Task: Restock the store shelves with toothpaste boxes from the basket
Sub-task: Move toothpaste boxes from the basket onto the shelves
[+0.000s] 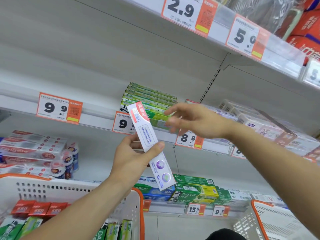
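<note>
The left hand [133, 153] holds a white toothpaste box [149, 144] with a red band at its upper end, thumb on one side and fingers curled round the other, gripping it about the middle. The box is tilted, its top end leaning up and to the left in front of the middle shelf [97, 116], its lower end pointing down to the right over the boxes on the shelf below.

The right hand [192, 122] reaches in from the right with its fingers spread loosely and holding nothing; it is blurred, and its fingertips lie just beside the stack of green boxes [150, 96] on the middle shelf, though I cannot tell whether they touch it.

A white basket with an orange rim [138, 205] sits low on the left, under the left forearm, with red boxes [39, 208] and green boxes inside. A second basket [277, 222] of the same kind shows at the lower right.

Orange price tags [58, 108] hang along the shelf edges. To the left on the lower shelf lie red and white boxes [31, 146] with small tubs [69, 160] beside them. Right of the green stack, pale boxes [256, 122] line the middle shelf
</note>
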Motion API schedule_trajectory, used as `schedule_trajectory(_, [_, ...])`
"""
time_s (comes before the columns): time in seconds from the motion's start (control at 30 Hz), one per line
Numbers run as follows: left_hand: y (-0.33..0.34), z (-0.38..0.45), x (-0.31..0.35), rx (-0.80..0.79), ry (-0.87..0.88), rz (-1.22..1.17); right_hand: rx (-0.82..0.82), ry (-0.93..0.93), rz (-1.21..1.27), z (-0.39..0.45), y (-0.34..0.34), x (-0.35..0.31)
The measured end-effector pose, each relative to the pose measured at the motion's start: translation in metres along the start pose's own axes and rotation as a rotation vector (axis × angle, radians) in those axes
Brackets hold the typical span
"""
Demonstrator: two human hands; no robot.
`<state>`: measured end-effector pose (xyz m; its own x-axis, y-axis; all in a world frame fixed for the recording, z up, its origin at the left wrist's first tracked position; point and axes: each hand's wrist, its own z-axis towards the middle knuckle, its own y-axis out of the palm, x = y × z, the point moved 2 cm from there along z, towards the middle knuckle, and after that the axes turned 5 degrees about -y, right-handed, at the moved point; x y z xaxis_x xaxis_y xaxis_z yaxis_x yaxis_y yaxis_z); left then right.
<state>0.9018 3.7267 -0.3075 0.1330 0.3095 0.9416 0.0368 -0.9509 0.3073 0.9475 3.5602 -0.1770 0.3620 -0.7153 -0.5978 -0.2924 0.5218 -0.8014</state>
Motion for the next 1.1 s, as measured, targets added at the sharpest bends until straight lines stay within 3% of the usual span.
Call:
schedule_trajectory(0.13, [-0.004,-0.002,0.002,0.051,0.105,0.188,-0.178,0.164,0.377,-0.005,0.052,0.007])
schedule_trajectory(0.3, [-0.009,-0.006,0.005,0.022,0.247,0.525,-0.032,0.136,0.586,-0.004,0.075,0.014])
schedule_trajectory(0.43, [-0.013,0.002,0.018,-0.034,0.187,0.417,-0.071,0.177,0.666,-0.005,0.068,0.032])
schedule_trajectory(0.57, [-0.018,0.008,0.026,-0.051,0.032,0.232,-0.232,0.208,0.769,-0.008,0.065,0.041])
schedule_trajectory(0.7, [-0.026,0.019,0.026,-0.059,-0.024,0.188,-0.493,0.210,0.746,-0.014,0.073,0.043])
schedule_trajectory(0.8, [-0.024,0.021,0.023,-0.101,-0.051,0.096,-0.569,0.240,0.705,-0.019,0.074,0.046])
schedule_trajectory(0.9, [-0.022,0.020,0.018,-0.035,-0.002,0.089,-0.427,0.203,0.448,-0.026,0.067,0.048])
schedule_trajectory(1.0, [-0.019,0.019,0.019,0.042,0.186,0.252,-0.238,0.107,0.190,-0.032,0.051,0.047])
schedule_trajectory(1.1, [-0.012,0.013,0.024,-0.002,0.373,0.416,-0.088,0.011,-0.030,-0.041,0.025,0.045])
